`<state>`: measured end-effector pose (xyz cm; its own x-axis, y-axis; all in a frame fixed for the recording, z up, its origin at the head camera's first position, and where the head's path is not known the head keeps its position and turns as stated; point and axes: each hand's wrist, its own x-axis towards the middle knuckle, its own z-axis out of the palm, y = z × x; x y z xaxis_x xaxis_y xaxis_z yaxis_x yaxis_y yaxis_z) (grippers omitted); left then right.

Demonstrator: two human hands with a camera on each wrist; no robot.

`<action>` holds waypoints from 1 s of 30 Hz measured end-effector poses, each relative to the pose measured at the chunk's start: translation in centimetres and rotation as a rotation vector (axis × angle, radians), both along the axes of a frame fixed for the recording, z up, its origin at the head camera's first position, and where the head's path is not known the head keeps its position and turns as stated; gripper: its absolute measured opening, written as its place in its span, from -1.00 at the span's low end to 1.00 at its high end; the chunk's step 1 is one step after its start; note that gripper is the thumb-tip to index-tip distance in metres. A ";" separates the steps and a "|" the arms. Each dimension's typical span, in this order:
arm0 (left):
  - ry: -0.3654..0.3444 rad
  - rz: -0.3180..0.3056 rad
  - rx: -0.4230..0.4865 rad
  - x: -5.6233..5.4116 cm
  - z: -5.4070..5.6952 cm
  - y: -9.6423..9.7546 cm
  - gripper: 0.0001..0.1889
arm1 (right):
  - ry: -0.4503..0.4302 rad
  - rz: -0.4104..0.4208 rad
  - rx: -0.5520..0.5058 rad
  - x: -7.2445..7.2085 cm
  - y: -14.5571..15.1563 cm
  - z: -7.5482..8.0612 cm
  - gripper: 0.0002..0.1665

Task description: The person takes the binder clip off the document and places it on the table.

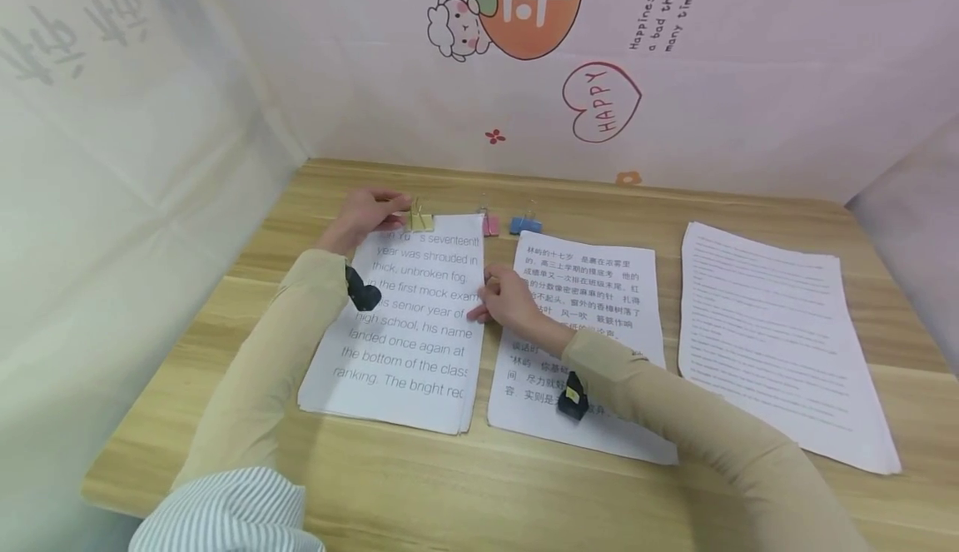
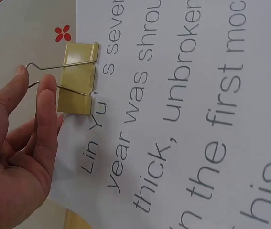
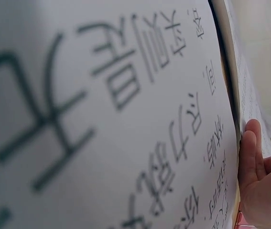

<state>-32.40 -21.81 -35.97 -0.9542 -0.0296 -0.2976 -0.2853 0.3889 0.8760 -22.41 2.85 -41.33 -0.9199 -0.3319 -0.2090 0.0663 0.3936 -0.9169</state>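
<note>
A stack of paper with large English print (image 1: 404, 327) lies at the left of the table. At its top edge sits a yellow binder clip (image 2: 78, 78), its rolled edge over the sheets. My left hand (image 1: 369, 212) pinches the clip's wire handle between thumb and index finger; the other fingers are bent behind in the left wrist view. My right hand (image 1: 517, 302) is at the right edge of this stack, its fingers (image 3: 250, 148) mostly straight and touching the paper side. Its forearm passes over a stack with Chinese print (image 1: 592, 269).
Behind the stacks stand a pink binder clip (image 1: 490, 226) and a blue binder clip (image 1: 526, 225). A third stack with small print lines (image 1: 764, 327) lies at the right of the wooden table (image 1: 390, 485). A printed cloth wall (image 1: 360, 77) rises along the back.
</note>
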 end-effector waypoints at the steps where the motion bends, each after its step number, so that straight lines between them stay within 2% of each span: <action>1: -0.007 -0.021 0.006 0.0 0.0 0.1 -0.52 | -0.001 0.001 0.000 0.0 0.0 0.0 -0.81; 5: -0.035 -0.057 0.058 -0.1 0.0 0.5 -0.51 | -0.006 0.009 0.003 0.2 -0.1 0.0 -0.80; 18: -0.077 -0.041 0.211 -0.5 0.1 0.7 -0.52 | -0.014 0.013 0.024 0.0 -0.2 0.2 -0.80; 30: -0.088 -0.053 0.240 -0.7 -0.1 0.7 -0.50 | -0.022 0.013 0.029 0.0 -0.1 0.2 -0.81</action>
<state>-33.06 -21.09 -36.04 -0.9228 0.1012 -0.3717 -0.3489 0.1896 0.9178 -22.43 2.79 -41.15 -0.9105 -0.3373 -0.2392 0.0812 0.4213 -0.9033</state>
